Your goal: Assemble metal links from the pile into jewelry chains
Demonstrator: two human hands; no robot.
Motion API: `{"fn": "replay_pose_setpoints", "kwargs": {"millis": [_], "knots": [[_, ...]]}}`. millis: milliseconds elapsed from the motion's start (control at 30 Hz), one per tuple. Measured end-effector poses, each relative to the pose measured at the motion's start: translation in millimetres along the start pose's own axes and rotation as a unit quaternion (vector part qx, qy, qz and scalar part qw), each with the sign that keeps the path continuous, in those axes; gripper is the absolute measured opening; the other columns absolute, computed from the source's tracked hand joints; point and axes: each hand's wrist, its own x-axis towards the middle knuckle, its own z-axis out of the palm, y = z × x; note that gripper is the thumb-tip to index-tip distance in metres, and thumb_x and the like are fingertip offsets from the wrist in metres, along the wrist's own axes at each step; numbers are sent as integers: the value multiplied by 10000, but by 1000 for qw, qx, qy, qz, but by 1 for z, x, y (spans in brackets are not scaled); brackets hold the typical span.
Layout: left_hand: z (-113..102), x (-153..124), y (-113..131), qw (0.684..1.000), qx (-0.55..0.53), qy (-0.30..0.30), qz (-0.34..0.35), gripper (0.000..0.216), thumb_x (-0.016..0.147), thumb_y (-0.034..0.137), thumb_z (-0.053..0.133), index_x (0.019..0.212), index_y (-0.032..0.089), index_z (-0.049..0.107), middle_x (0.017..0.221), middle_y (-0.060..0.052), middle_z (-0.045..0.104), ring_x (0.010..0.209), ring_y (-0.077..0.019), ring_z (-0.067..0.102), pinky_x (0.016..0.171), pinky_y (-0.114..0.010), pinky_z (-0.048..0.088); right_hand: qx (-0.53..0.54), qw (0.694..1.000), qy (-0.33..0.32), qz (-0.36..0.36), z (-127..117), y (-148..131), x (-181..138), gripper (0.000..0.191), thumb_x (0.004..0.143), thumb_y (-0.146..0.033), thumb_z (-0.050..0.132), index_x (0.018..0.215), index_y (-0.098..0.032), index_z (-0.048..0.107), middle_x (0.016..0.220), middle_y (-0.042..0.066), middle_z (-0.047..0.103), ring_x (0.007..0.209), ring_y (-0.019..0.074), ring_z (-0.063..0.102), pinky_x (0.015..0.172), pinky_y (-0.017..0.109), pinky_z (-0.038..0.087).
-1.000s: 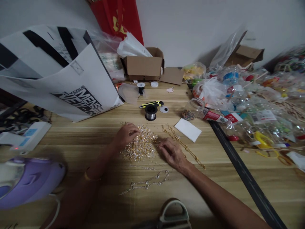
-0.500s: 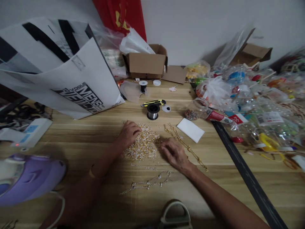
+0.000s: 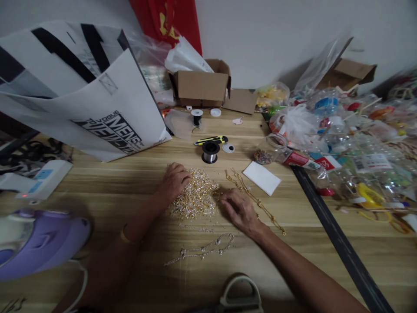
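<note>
A loose pile of small gold and silver jewelry findings (image 3: pixel 197 198) lies on the wooden table. My left hand (image 3: pixel 176 180) rests against its upper left edge, fingers curled together; whatever they grip is hidden. To the right of the pile, my right hand (image 3: pixel 240 209) is closed with thumb and fingertips pinched; something tiny may be between them, too small to name. A gold chain (image 3: pixel 257 201) runs just behind my right hand. Nearer me lie a silver chain with small charms (image 3: pixel 205 250) and a short silver chain (image 3: pixel 195 228).
Beyond the pile are a wire spool (image 3: pixel 210 153), a yellow-black utility knife (image 3: pixel 211 140) and a white card (image 3: pixel 262 178). A tipped jar (image 3: pixel 275 143) holds beads. Plastic bags and bottles (image 3: pixel 352 143) crowd the right. A purple iron-like appliance (image 3: pixel 48 243) and white bag (image 3: pixel 97 113) stand left.
Both hands stay at nearly the same places; the left hand's fingers shift slightly at the pile's edge. The whole view has moved a little.
</note>
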Motion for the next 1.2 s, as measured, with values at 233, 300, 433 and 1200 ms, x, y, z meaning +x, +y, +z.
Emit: {"fn": "replay_pose_setpoints", "kwargs": {"millis": [233, 300, 433, 1200], "knots": [[-1, 1, 4, 999, -30, 7, 25, 153, 832, 145, 540, 833, 174, 690, 810, -54, 606, 865, -199, 492, 824, -371, 413, -4, 1000, 5, -3, 0, -1, 1, 117, 904, -241, 469, 865, -192, 567, 780, 51, 606, 742, 170, 551, 672, 296, 448], [-1, 1, 6, 998, -39, 2, 40, 177, 840, 136, 525, 867, 174, 696, 818, -56, 598, 875, -196, 491, 827, -371, 411, -6, 1000, 4, -3, 0, -1, 1, 117, 903, -240, 468, 863, -189, 565, 777, 51, 603, 739, 168, 548, 672, 295, 446], [-1, 0, 9, 997, -36, -21, 59, 224, 851, 132, 497, 898, 194, 707, 826, -59, 574, 883, -196, 475, 818, -365, 411, -5, 1000, 3, -4, 0, -1, 1, 85, 893, -222, 487, 869, -190, 563, 776, 49, 598, 729, 166, 548, 661, 290, 443], [-3, 2, 10, 998, -53, -18, 38, 120, 824, 181, 571, 797, 171, 687, 805, -52, 603, 886, -197, 491, 838, -365, 403, -2, 1000, -2, 0, 0, -1, 0, 80, 890, -214, 491, 876, -188, 566, 785, 52, 602, 740, 168, 544, 666, 303, 445]]}}
